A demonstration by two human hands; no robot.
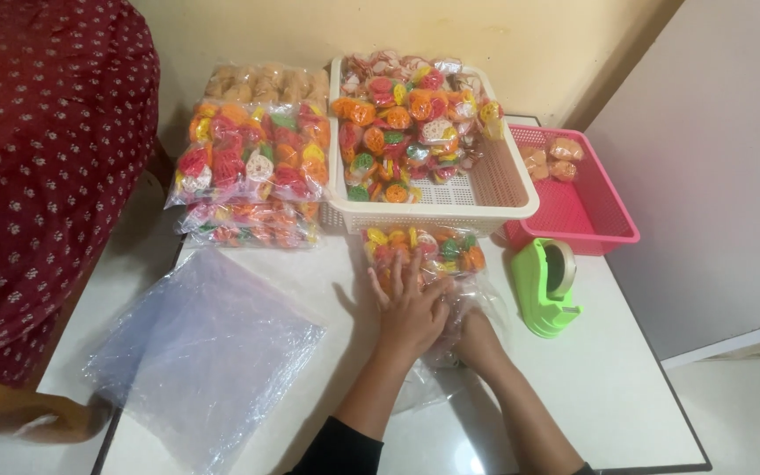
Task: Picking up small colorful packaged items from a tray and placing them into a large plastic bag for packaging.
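White table [626,387], beige wall behind. I see left hand [411,308] flat, fingers spread, pressing snack bag [424,251]. Right hand [477,339] beneath it grips bag's open end. Advice: squeeze air out gently, avoid crushing. Tape dispenser [545,286] just right of right hand.

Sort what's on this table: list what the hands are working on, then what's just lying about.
In hand:
left hand
right hand
bag of coloured snacks

Lying about:
tape dispenser
pink basket
white basket
stacked snack bags
empty plastic bags
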